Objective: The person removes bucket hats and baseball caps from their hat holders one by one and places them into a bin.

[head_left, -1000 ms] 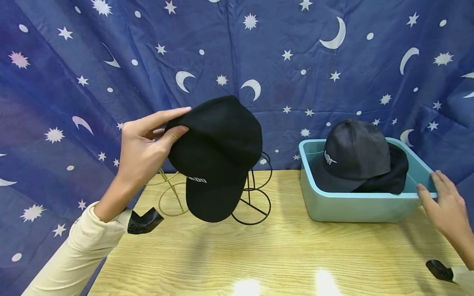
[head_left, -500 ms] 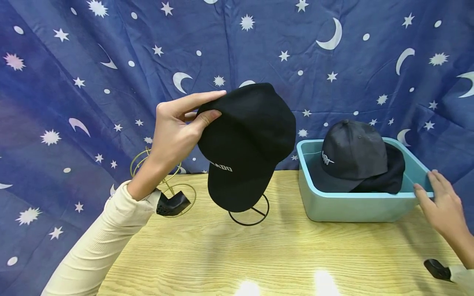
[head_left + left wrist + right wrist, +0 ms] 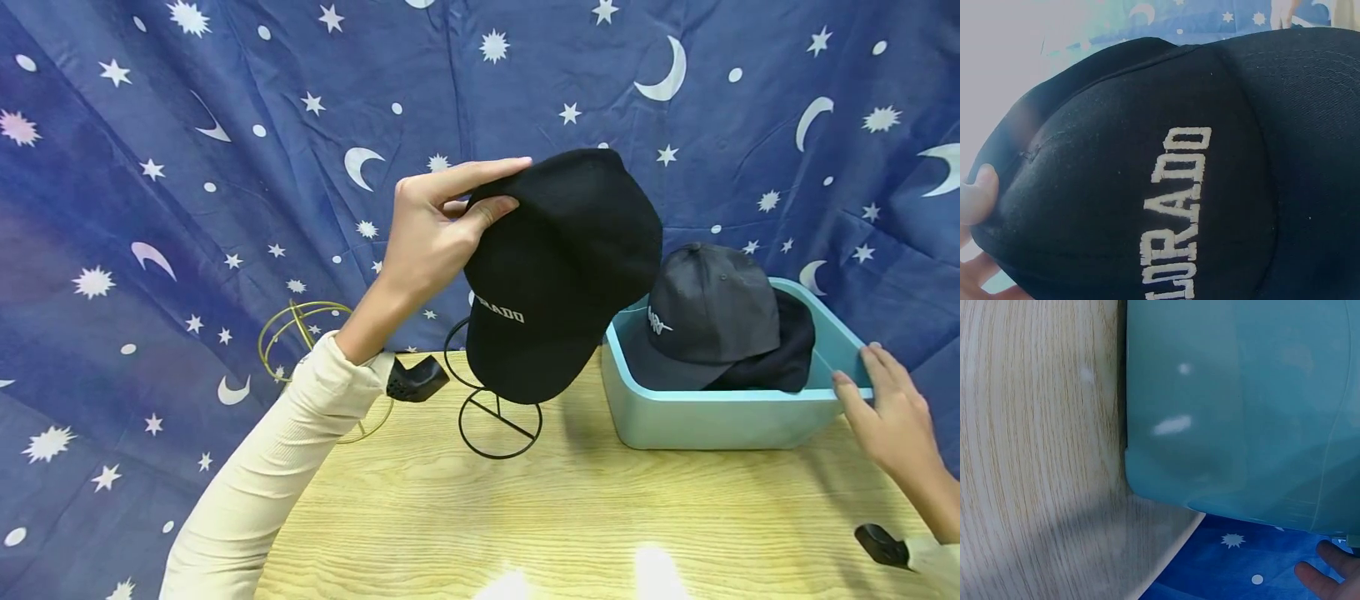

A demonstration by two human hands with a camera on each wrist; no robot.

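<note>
My left hand pinches a black baseball cap by its crown and holds it up above the table, brim hanging down. White stitched letters run across the cap's front in the left wrist view. On the right, my right hand rests on the near right corner of a light blue bin, thumb and fingers at the rim. Inside the bin sits a dark grey cap with a white mark, beside another black cap. The held cap overlaps the bin's left corner in the head view.
A black wire stand stands behind the held cap, which hides much of it. Left of that is a gold wire stand, partly behind my left sleeve. A blue curtain with stars and moons hangs behind the wooden table.
My left hand has carried the black cap to the right and a little upward, toward the bin. The right hand has stayed at the bin's rim. The view has shifted slightly.
</note>
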